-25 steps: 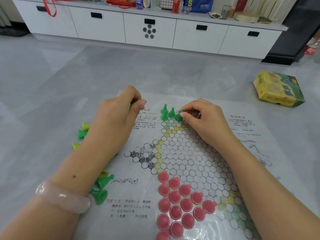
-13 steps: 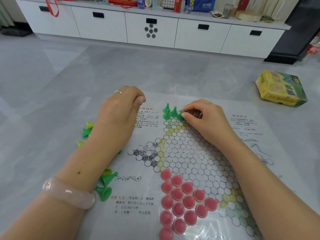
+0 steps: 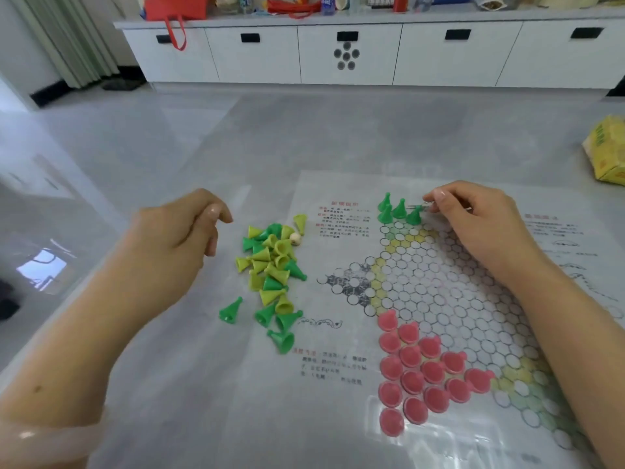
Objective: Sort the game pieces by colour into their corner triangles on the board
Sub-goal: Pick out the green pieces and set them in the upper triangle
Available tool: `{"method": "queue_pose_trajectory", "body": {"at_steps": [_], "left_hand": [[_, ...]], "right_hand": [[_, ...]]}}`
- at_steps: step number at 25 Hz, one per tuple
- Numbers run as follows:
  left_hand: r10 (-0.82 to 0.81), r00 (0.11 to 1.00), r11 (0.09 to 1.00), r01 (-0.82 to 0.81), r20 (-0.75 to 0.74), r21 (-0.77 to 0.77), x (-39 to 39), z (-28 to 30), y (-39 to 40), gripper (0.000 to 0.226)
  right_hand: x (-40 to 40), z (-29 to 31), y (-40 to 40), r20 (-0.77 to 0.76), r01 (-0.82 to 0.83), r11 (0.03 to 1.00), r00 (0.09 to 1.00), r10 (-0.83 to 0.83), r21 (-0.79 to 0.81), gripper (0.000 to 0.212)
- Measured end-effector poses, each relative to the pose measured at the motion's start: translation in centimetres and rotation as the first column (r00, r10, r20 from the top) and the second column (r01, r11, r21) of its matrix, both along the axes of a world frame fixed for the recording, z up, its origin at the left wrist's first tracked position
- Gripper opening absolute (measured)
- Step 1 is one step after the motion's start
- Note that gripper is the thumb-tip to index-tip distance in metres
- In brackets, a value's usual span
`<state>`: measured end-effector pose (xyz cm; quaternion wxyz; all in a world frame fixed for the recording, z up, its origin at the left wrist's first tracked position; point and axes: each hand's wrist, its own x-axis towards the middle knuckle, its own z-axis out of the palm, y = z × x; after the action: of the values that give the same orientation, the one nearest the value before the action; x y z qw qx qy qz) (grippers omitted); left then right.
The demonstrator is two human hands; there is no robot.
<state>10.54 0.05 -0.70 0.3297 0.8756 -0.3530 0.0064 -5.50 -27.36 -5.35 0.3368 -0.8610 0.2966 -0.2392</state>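
The game board (image 3: pixel 473 299), a printed sheet, lies on the grey worktop (image 3: pixel 304 137) at right of centre. Four green pieces (image 3: pixel 399 208) stand upright at its top corner; the right hand (image 3: pixel 473 218) is curled just beside the rightmost one, but whether it pinches it I cannot tell. The left hand (image 3: pixel 179 228) hovers loosely curled, holding nothing, left of a loose heap of green and yellow pieces (image 3: pixel 270 269). Pink pieces (image 3: pixel 422 370) fill the lower corner triangle.

No legible text: red and black print on the board sheet (image 3: pixel 341 218) too blurred.
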Motion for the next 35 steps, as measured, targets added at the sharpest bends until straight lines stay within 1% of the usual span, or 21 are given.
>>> {"method": "queue_pose_trajectory", "body": {"at_steps": [1,2,4,6,8,11,14,16,19,21,24,28,31,35], "left_hand": [[0.007,1.0,0.995,-0.008,0.009,0.096,-0.1,-0.7,0.3,0.026],[0.023,0.999,0.988,-0.028,0.032,0.153,-0.2,-1.2,0.4,0.025],[0.03,0.997,0.979,-0.044,0.073,0.2,-0.2,-1.8,0.1,0.019],[0.0,0.996,0.974,-0.021,0.093,0.224,0.3,-2.0,-1.0,0.006],[-0.06,0.995,0.958,0.036,0.08,0.283,1.1,-2.1,-2.5,0.017],[-0.131,0.991,0.923,0.129,-0.021,0.362,2.0,-1.9,-4.1,0.031],[-0.151,0.985,0.881,0.171,-0.082,0.44,2.7,-1.9,-4.4,0.033],[-0.156,0.983,0.853,0.183,-0.096,0.488,2.8,-2.0,-4.3,0.031],[-0.155,0.987,0.844,0.159,-0.052,0.512,2.5,-2.5,-4.7,0.024],[-0.176,0.984,0.828,0.16,-0.021,0.537,2.2,-2.7,-4.8,0.023],[-0.258,0.966,0.749,0.177,0.034,0.639,2.0,-2.6,-4.9,0.033],[-0.274,0.96,0.654,0.14,0.06,0.743,1.5,-2.2,-5.5,0.038],[-0.292,0.95,0.649,0.113,0.109,0.752,1.4,-2.3,-5.7,0.035],[-0.301,0.946,0.654,0.114,0.12,0.748,1.1,-2.3,-5.5,0.036]], "right_hand": [[0.0,0.0,0.0,0.004,0.001,1.0,1.0,-0.001,0.012,0.025],[0.0,-0.1,-0.1,0.011,0.002,1.0,1.0,-0.002,0.022,0.025],[0.0,-0.1,-0.2,0.021,0.003,1.0,1.0,-0.004,0.029,0.026],[0.0,-0.1,-0.2,0.028,0.005,1.0,1.0,-0.006,0.031,0.027],[0.0,-0.1,-0.3,0.034,0.006,0.999,0.999,-0.007,0.037,0.027],[0.0,-0.1,-0.2,0.052,0.006,0.999,0.999,-0.009,0.054,0.027],[0.0,-0.1,-0.2,0.068,0.005,0.998,0.998,-0.009,0.06,0.028],[0.0,-0.1,-0.2,0.071,0.005,0.998,0.997,-0.01,0.069,0.028],[0.0,-0.1,-0.2,0.083,0.007,0.996,0.996,-0.014,0.088,0.028],[0.0,-0.1,-0.2,0.088,0.008,0.995,0.996,-0.016,0.096,0.029],[0.0,-0.1,-0.2,0.091,0.005,0.995,0.996,-0.015,0.104,0.028],[0.0,-0.1,-0.2,0.101,0.002,0.994,0.995,-0.014,0.113,0.028],[0.0,-0.2,-0.2,0.107,-0.001,0.993,0.994,-0.011,0.116,0.027],[0.1,-0.3,-0.2,0.111,-0.001,0.992,0.994,-0.013,0.127,0.027]]}}
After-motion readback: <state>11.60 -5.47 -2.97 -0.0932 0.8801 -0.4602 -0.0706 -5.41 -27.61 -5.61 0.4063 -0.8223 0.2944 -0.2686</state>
